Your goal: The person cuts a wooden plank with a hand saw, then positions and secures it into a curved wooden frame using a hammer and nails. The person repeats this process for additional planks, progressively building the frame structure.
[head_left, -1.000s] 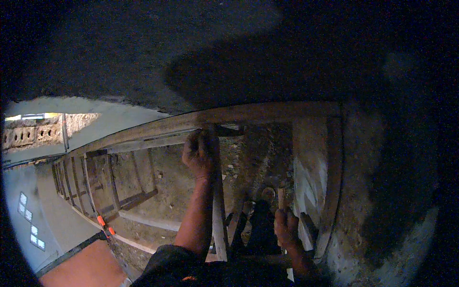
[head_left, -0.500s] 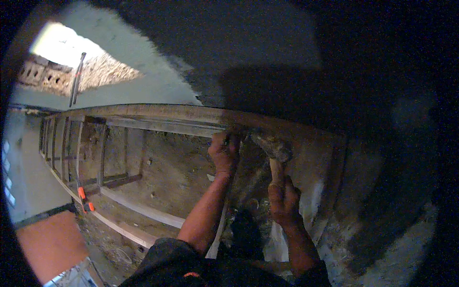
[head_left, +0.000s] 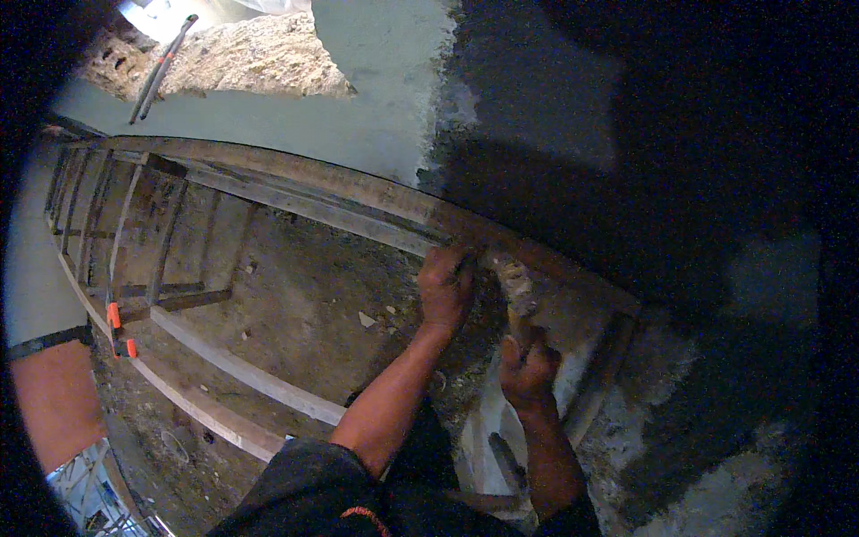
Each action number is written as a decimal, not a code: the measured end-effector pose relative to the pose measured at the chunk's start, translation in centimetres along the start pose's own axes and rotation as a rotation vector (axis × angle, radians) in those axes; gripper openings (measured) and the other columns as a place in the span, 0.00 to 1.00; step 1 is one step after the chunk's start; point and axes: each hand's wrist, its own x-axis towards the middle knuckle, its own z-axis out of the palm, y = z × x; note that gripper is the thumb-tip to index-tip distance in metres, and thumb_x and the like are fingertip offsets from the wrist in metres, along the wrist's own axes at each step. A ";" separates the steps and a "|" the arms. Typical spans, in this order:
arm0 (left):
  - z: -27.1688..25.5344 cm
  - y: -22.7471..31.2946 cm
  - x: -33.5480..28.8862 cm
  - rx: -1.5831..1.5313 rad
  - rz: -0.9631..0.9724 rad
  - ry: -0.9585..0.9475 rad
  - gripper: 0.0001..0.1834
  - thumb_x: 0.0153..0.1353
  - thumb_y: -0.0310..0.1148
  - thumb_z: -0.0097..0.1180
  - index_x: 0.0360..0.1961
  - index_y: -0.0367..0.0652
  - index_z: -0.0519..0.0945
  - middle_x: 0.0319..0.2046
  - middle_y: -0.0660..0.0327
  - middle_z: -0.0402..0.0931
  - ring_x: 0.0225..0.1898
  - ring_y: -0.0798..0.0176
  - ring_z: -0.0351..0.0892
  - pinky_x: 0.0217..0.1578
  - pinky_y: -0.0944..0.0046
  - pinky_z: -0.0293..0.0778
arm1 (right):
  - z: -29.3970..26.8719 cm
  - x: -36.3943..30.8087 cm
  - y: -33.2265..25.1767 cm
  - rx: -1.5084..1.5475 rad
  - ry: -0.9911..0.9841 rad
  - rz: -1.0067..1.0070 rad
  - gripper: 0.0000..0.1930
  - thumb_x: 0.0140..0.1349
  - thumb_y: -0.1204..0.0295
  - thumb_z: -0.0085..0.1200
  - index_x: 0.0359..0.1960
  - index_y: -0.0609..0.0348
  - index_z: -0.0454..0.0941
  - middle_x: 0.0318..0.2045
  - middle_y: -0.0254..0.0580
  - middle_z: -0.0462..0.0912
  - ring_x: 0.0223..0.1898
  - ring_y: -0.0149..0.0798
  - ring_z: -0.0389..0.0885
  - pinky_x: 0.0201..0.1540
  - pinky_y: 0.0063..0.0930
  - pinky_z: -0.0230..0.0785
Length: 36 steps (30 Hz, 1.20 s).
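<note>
My right hand (head_left: 532,369) is closed round the short wooden handle of a hammer (head_left: 514,283), whose lumpy, pale-crusted head points up and away from me beside my left hand. My left hand (head_left: 446,286) is a closed fist against the inner side of a long wooden beam (head_left: 340,179). Whatever its fingers may pinch is hidden in shadow. That beam forms the far side of a wooden frame, running along the plastered wall.
A clamp with orange grips (head_left: 118,333) sits on the frame's near rail (head_left: 192,398) at left. Dark metal rods (head_left: 165,72) lean by a rough wall opening. Wooden cross pieces (head_left: 174,242) stand at the frame's left. A brown board (head_left: 58,403) lies lower left.
The view has turned, so the frame now slants down to the right and more of the wall opening's surroundings shows. Both hands remain beside the beam, the right still holding the hammer.
</note>
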 end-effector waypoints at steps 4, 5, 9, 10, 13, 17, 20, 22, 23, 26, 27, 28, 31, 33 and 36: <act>0.2 -0.2 0.1 0.041 -0.071 -0.097 0.14 0.52 0.23 0.62 0.42 0.40 0.84 0.37 0.50 0.84 0.40 0.44 0.81 0.41 0.51 0.77 | 0.6 0.3 -0.4 -0.057 -0.097 0.153 0.20 0.68 0.56 0.55 0.47 0.63 0.76 0.27 0.58 0.83 0.29 0.61 0.84 0.35 0.49 0.76; 0.3 -0.3 0.1 0.018 -0.052 -0.062 0.15 0.51 0.22 0.62 0.42 0.40 0.84 0.37 0.50 0.84 0.40 0.43 0.81 0.41 0.51 0.77 | 0.8 0.5 -0.6 0.024 -0.061 0.143 0.20 0.68 0.56 0.56 0.47 0.62 0.76 0.27 0.58 0.83 0.29 0.61 0.84 0.35 0.50 0.76; -0.1 0.2 -0.5 -0.042 -0.025 -0.043 0.15 0.51 0.21 0.61 0.43 0.40 0.84 0.38 0.50 0.84 0.40 0.43 0.81 0.43 0.51 0.77 | 0.3 -0.1 -1.2 0.025 0.037 0.042 0.19 0.68 0.56 0.55 0.47 0.61 0.76 0.28 0.58 0.84 0.30 0.63 0.83 0.35 0.50 0.76; -0.1 0.1 -0.3 0.003 -0.068 -0.070 0.15 0.51 0.21 0.62 0.42 0.40 0.84 0.38 0.50 0.84 0.40 0.43 0.81 0.43 0.51 0.77 | 0.4 0.0 -1.2 -0.098 -0.055 0.110 0.20 0.68 0.56 0.55 0.48 0.61 0.77 0.28 0.56 0.84 0.29 0.62 0.83 0.34 0.49 0.76; 0.0 0.2 0.1 0.023 -0.043 -0.058 0.16 0.51 0.23 0.64 0.43 0.40 0.84 0.40 0.50 0.83 0.41 0.43 0.81 0.44 0.51 0.77 | 0.5 -0.2 -1.4 -0.053 -0.135 0.199 0.20 0.69 0.55 0.54 0.47 0.61 0.77 0.26 0.53 0.83 0.26 0.58 0.83 0.33 0.47 0.75; -0.8 0.2 -0.1 0.040 -0.120 -0.078 0.22 0.50 0.30 0.69 0.48 0.40 0.82 0.41 0.49 0.83 0.43 0.43 0.80 0.47 0.51 0.77 | 0.5 -1.2 -1.1 0.113 0.038 0.279 0.20 0.69 0.54 0.52 0.45 0.62 0.76 0.22 0.47 0.81 0.22 0.51 0.81 0.31 0.44 0.74; -2.2 0.3 -0.9 0.239 -0.184 -0.161 0.31 0.49 0.37 0.72 0.54 0.40 0.77 0.42 0.45 0.83 0.44 0.41 0.81 0.49 0.50 0.77 | -0.5 -3.1 -0.5 0.265 0.107 0.229 0.22 0.69 0.52 0.51 0.44 0.63 0.74 0.21 0.43 0.79 0.21 0.44 0.80 0.28 0.39 0.71; -2.8 0.3 -1.1 0.341 -0.358 -0.392 0.36 0.48 0.41 0.73 0.58 0.39 0.74 0.42 0.43 0.83 0.45 0.39 0.82 0.49 0.48 0.78 | -1.2 -4.5 0.1 0.330 0.075 0.210 0.23 0.68 0.51 0.51 0.43 0.64 0.73 0.20 0.40 0.78 0.20 0.39 0.78 0.26 0.35 0.70; -2.9 0.2 -1.1 0.349 -0.526 -0.583 0.39 0.47 0.42 0.73 0.59 0.38 0.73 0.42 0.41 0.83 0.46 0.39 0.82 0.49 0.47 0.78 | -1.4 -5.1 0.4 0.354 0.044 0.200 0.24 0.68 0.50 0.51 0.43 0.64 0.73 0.20 0.39 0.77 0.20 0.36 0.77 0.26 0.32 0.69; -2.9 -0.1 -1.0 0.303 -0.623 -0.761 0.42 0.46 0.42 0.73 0.61 0.36 0.70 0.43 0.40 0.82 0.47 0.37 0.82 0.48 0.44 0.79 | -0.8 -5.6 1.4 0.415 0.108 0.000 0.25 0.68 0.49 0.50 0.42 0.64 0.73 0.22 0.42 0.77 0.22 0.33 0.77 0.26 0.28 0.68; -2.8 -0.2 -1.0 0.294 -0.612 -0.766 0.43 0.46 0.41 0.73 0.61 0.35 0.69 0.44 0.40 0.82 0.47 0.36 0.82 0.48 0.43 0.79 | -0.3 -5.3 1.7 0.442 0.118 -0.009 0.25 0.68 0.49 0.51 0.43 0.64 0.73 0.24 0.44 0.78 0.23 0.35 0.78 0.27 0.30 0.70; -2.7 -0.3 -1.1 0.287 -0.608 -0.777 0.42 0.46 0.41 0.72 0.60 0.35 0.69 0.44 0.40 0.82 0.47 0.36 0.82 0.48 0.43 0.79 | 0.2 -4.9 1.9 0.470 0.133 -0.022 0.24 0.69 0.50 0.51 0.44 0.64 0.74 0.26 0.46 0.79 0.25 0.37 0.80 0.29 0.32 0.71; -2.6 -0.4 -1.7 0.310 -0.657 -0.813 0.40 0.47 0.40 0.71 0.59 0.34 0.70 0.44 0.39 0.82 0.47 0.36 0.83 0.49 0.43 0.79 | 1.7 -3.1 1.9 0.116 0.025 0.010 0.24 0.69 0.52 0.52 0.47 0.65 0.75 0.33 0.50 0.83 0.31 0.44 0.83 0.35 0.38 0.74; -2.6 -0.4 -2.1 0.301 -0.689 -0.798 0.39 0.47 0.40 0.71 0.59 0.34 0.70 0.44 0.39 0.82 0.47 0.36 0.83 0.49 0.42 0.78 | 1.8 -2.2 1.4 -0.037 -0.037 0.121 0.23 0.69 0.54 0.52 0.50 0.63 0.76 0.36 0.52 0.84 0.34 0.48 0.84 0.39 0.40 0.75; -2.6 -0.2 -2.5 0.298 -0.677 -0.798 0.40 0.47 0.40 0.71 0.59 0.34 0.69 0.44 0.40 0.82 0.47 0.37 0.83 0.50 0.43 0.78 | 1.1 -1.8 0.3 0.074 0.039 0.236 0.21 0.70 0.56 0.51 0.52 0.61 0.77 0.40 0.53 0.85 0.38 0.53 0.84 0.42 0.43 0.75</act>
